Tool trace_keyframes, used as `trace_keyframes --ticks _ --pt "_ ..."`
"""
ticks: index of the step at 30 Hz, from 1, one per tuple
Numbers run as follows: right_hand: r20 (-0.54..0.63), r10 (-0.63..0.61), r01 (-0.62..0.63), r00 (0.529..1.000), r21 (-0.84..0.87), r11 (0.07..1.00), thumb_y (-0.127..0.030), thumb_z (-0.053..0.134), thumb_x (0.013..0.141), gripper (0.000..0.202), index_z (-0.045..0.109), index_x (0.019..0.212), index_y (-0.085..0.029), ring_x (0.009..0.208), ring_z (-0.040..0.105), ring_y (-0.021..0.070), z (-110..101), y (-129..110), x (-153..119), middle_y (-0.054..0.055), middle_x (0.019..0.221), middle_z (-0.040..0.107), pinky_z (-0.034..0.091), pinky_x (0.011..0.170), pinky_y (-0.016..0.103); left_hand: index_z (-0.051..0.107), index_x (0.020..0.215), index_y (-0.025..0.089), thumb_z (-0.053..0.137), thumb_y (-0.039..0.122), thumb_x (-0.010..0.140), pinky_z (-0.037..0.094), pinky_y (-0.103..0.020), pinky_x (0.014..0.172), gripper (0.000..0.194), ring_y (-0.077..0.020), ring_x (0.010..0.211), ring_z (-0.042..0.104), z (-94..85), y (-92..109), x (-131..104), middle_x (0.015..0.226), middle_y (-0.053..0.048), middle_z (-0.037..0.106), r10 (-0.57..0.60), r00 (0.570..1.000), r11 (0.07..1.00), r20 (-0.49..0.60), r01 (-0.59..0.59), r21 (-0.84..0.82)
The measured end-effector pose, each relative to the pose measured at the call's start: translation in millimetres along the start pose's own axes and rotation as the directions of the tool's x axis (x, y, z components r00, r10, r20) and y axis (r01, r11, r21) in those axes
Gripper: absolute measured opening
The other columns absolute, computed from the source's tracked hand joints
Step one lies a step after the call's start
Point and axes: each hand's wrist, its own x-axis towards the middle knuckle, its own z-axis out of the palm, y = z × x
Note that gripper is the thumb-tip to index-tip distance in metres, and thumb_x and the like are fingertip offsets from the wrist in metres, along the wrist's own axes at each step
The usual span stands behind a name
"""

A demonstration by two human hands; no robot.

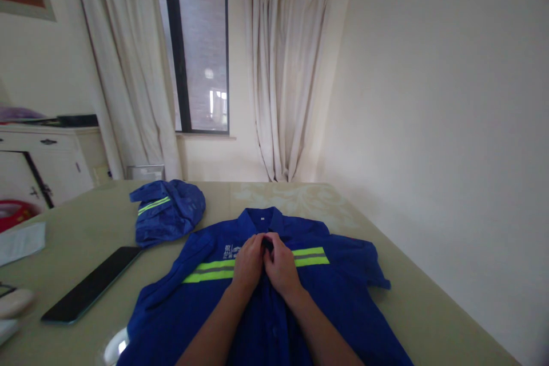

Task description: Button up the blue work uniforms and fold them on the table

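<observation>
A blue work shirt with yellow-green reflective stripes lies spread face up, its collar towards the far side. My left hand and my right hand meet at the front placket, just below the collar. Both have their fingers closed in a pinch on the shirt's front edges, lifting a bit of dark cloth between them. Whether a button sits between the fingertips is hidden. White lettering shows on the chest beside my left hand.
The shirt rests on a pale green table. A bundled blue garment with a matching stripe lies at the back left. Nearer are a dark flat slab, a white rounded object and papers. A wall borders the right side.
</observation>
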Motion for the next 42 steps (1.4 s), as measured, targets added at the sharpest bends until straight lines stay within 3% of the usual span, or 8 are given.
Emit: trace_keyframes --ticks 5,8,13,26,32,36,39,42 --pt "-0.05 0.038 -0.039 0.998 -0.015 0.999 -0.015 0.042 0.095 0.027 0.062 0.112 -0.022 0.093 0.071 0.021 -1.7 0.9 0.9 0.005 0.104 0.074 0.053 0.085 0.031 0.067 0.117 0.02 0.043 0.025 0.099 0.053 -0.041 0.097 0.03 -0.0243 0.105 0.07 -1.1 -1.0 3.5 0.115 -0.01 0.075 -0.008 1.0 0.991 -0.008 0.006 -0.134" --pt "-0.064 0.062 -0.064 0.996 -0.027 0.998 -0.012 0.049 0.089 0.03 0.063 0.113 -0.024 0.085 0.072 0.02 -0.2 4.5 1.0 0.004 0.102 0.075 0.054 0.078 0.03 0.069 0.112 0.022 0.05 0.03 0.097 0.056 -0.038 0.09 0.026 -0.0235 0.097 0.073 -2.9 -1.9 5.6 0.106 -0.007 0.078 -0.026 1.0 0.976 0.008 0.027 -0.216" --pt "-0.082 0.097 -0.099 0.992 -0.014 0.995 -0.014 0.056 0.085 0.031 0.064 0.112 -0.027 0.073 0.072 0.0193 2.6 9.3 0.4 0.001 0.098 0.076 0.053 0.07 0.03 0.071 0.105 0.024 0.052 0.025 0.091 0.058 -0.032 0.079 0.025 -0.0203 0.084 0.075 -3.8 -6.9 8.3 0.091 -0.002 0.079 -0.063 0.997 0.938 0.037 0.072 -0.339" --pt "-0.116 0.148 -0.16 0.982 -0.103 0.982 -0.01 0.055 0.08 0.024 0.063 0.093 -0.028 0.086 0.069 0.0222 2.4 3.5 3.4 0.001 0.09 0.072 0.048 0.077 0.031 0.068 0.102 0.018 0.058 0.036 0.084 0.056 -0.03 0.065 0.027 -0.019 0.07 0.071 3.6 -17.4 10.9 0.076 -0.002 0.074 -0.162 0.98 0.824 0.118 0.2 -0.531" --pt "-0.221 0.267 -0.241 0.938 0.14 0.96 -0.02 0.06 0.074 0.012 0.057 0.085 -0.025 0.072 0.065 0.0197 4.6 14.7 9.2 -0.001 0.078 0.069 0.047 0.067 0.029 0.066 0.097 0.017 0.063 0.044 0.078 0.05 -0.027 0.056 0.033 -0.016 0.058 0.064 4.7 -23.7 18.5 0.065 0.001 0.067 -0.166 0.966 0.803 0.198 0.249 -0.542" --pt "-0.179 0.51 -0.376 0.841 0.482 0.791 -0.026 0.068 0.065 0.019 0.052 0.075 -0.024 0.063 0.062 0.0174 7.2 28.5 14.8 -0.003 0.066 0.066 0.048 0.059 0.027 0.066 0.096 0.019 0.062 0.037 0.081 0.045 -0.025 0.055 0.025 -0.0152 0.057 0.061 -0.3 -18.1 16.7 0.064 0.003 0.065 -0.115 0.97 0.846 0.216 0.209 -0.49" --pt "-0.1 0.59 -0.448 0.801 0.554 0.702 -0.032 0.071 0.064 0.022 0.052 0.071 -0.024 0.048 0.055 0.0141 4.3 35.9 16.7 -0.004 0.058 0.062 0.04 0.044 0.024 0.067 0.106 0.024 0.062 0.025 0.084 0.048 -0.028 0.067 0.023 -0.0177 0.071 0.066 -5.2 -8.7 10.0 0.078 0.001 0.071 -0.069 0.98 0.9 0.188 0.142 -0.412" --pt "-0.042 0.62 -0.496 0.784 0.557 0.666 -0.033 0.075 0.061 0.025 0.055 0.071 -0.023 0.035 0.043 0.0104 -0.4 38.8 16.9 -0.008 0.049 0.054 0.028 0.034 0.022 0.066 0.116 0.029 0.059 0.015 0.087 0.05 -0.032 0.083 0.033 -0.0217 0.095 0.069 -8.7 0.7 3.5 0.101 -0.002 0.075 0.008 0.99 0.981 0.14 0.019 -0.191"
